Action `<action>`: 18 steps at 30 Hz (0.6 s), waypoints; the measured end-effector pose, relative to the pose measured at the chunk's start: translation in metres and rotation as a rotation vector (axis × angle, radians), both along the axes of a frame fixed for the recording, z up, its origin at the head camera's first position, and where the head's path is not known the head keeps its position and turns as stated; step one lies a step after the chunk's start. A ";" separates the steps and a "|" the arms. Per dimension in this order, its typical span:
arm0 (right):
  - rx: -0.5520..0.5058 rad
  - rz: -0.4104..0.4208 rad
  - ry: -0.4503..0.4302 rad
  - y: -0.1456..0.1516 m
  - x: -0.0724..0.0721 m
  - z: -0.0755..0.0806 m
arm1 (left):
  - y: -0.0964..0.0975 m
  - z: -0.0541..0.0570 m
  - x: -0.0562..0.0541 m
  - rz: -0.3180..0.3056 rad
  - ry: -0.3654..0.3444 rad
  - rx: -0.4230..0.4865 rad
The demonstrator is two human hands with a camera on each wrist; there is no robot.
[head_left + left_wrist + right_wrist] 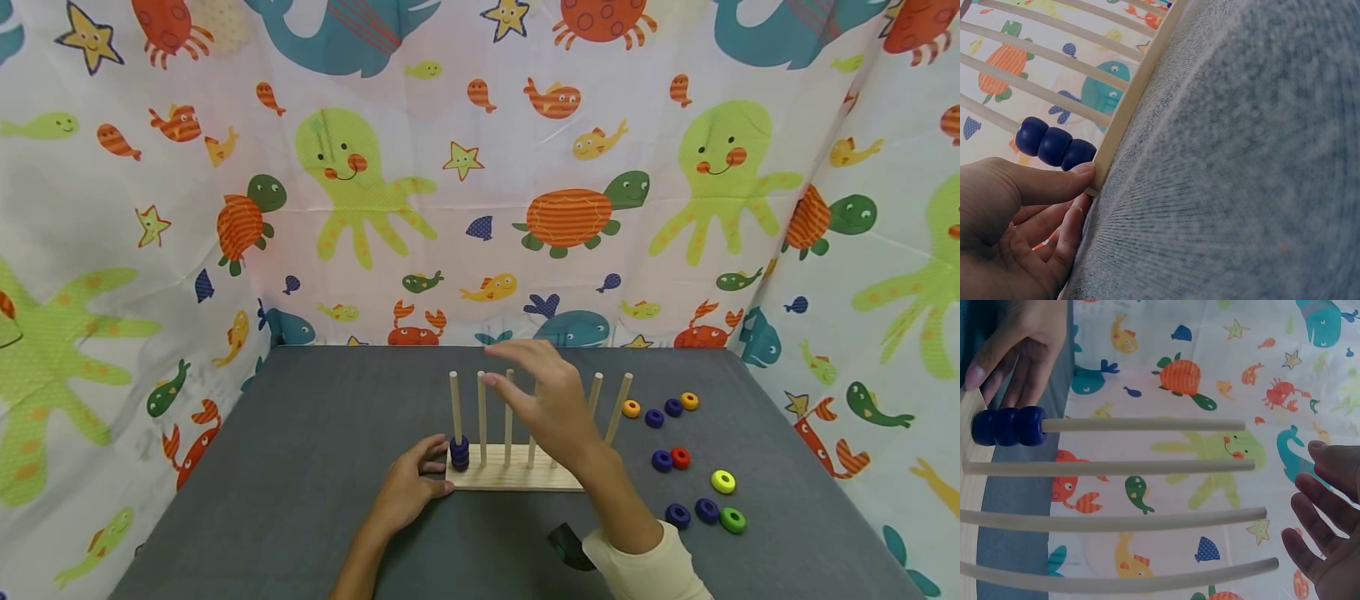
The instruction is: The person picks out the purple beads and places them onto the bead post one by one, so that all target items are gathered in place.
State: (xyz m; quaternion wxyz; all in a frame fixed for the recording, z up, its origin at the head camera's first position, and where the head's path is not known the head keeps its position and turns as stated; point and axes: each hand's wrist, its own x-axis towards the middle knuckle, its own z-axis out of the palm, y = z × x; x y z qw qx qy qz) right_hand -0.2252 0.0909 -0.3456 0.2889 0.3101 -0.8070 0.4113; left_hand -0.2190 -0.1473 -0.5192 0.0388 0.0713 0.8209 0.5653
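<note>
A wooden peg stand (510,477) with several upright pegs stands on the table. On its leftmost peg sit three dark blue beads (460,454), stacked at the bottom; the left wrist view shows the same blue beads (1055,146) close up. My left hand (408,487) grips the left end of the base, with its thumb (1079,178) against the edge beside the beads. Above the pegs is my right hand (551,400), thumb and fingers apart, holding nothing. In the right wrist view this right hand (1332,519) is beyond the peg tops. It hides part of the right-hand pegs from the head view.
Loose beads lie right of the stand: several blue beads (707,511), orange beads (689,402), a red bead (681,457), a yellow bead (723,482) and a green bead (732,521). A patterned curtain (465,208) hangs behind the grey table (330,417).
</note>
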 end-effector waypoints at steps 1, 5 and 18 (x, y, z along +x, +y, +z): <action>-0.010 -0.005 0.012 0.002 0.001 0.000 | 0.000 0.000 0.000 0.002 -0.002 -0.003; -0.053 -0.018 0.048 0.012 0.005 -0.002 | -0.001 -0.002 -0.001 0.002 -0.007 -0.011; -0.073 -0.105 0.015 0.052 0.022 -0.005 | -0.001 -0.001 -0.001 0.000 -0.014 -0.019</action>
